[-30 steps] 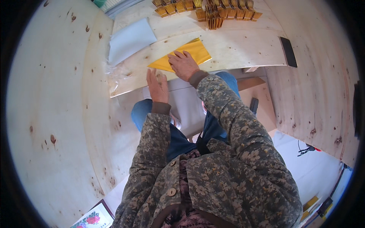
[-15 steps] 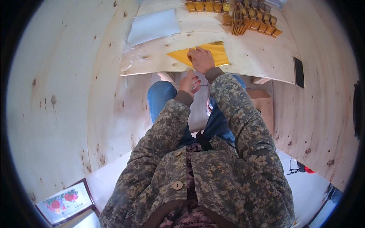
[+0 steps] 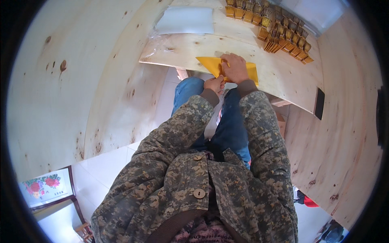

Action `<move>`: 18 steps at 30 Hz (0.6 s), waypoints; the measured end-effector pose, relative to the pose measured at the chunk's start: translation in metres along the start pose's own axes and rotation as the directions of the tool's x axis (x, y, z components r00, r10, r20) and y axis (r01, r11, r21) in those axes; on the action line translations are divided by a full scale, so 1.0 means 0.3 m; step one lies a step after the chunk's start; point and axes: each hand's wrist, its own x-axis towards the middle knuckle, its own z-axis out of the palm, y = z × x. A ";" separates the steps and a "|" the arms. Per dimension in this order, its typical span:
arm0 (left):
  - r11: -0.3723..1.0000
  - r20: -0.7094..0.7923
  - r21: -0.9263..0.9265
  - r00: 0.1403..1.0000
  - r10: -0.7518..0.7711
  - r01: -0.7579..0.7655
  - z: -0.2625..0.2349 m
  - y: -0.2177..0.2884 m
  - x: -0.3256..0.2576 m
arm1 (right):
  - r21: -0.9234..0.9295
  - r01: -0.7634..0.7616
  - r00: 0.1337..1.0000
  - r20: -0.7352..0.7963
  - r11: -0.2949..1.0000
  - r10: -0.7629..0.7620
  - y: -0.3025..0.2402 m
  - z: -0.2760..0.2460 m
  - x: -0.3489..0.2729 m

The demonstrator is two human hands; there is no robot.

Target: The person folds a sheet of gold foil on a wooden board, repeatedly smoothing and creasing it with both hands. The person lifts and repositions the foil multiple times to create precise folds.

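Note:
A yellow sheet [image 3: 252, 72], thin like paper and folded to a pointed shape, lies at the near edge of the wooden table. Its left tip points away from my hands, and its lower corner reaches the edge. My left hand [image 3: 214, 84] is just off that edge, with thumb and fingers pinched on the lower corner. Over the middle of the sheet rests my right hand [image 3: 235, 68], its fingers bent and closed on the paper near a raised fold. The palm hides part of the sheet, and the right fingertips are partly hidden.
Rows of folded yellow-brown pieces [image 3: 283, 38] stand at the back right of the table [image 3: 182, 50]. A white sheet [image 3: 185, 20] lies at the back left beside crinkled clear plastic [image 3: 152, 48]. A black strip [image 3: 319, 103] marks the right front corner.
My left hand has moved up from below the table edge and closed on the sheet's lower corner. My right hand stays on the sheet. The whole view has shifted and turned slightly.

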 end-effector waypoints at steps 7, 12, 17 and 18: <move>0.979 0.191 -0.045 0.960 0.203 -0.198 -0.198 0.089 -0.231 | 0.429 -0.025 0.998 -0.035 0.903 0.044 -0.025 -0.391 -0.048; 0.898 0.343 -0.296 0.841 0.418 -0.326 -0.311 0.227 -0.428 | 0.680 -0.194 0.981 0.116 0.707 0.157 -0.136 -0.619 -0.121; 0.855 0.481 -0.368 0.712 0.511 -0.366 -0.331 0.323 -0.582 | 0.848 -0.204 0.979 0.180 0.490 0.096 -0.310 -0.650 -0.134; 0.862 0.465 -0.318 0.727 0.505 -0.395 -0.329 0.333 -0.602 | 0.864 -0.212 0.977 0.205 0.456 0.067 -0.341 -0.642 -0.131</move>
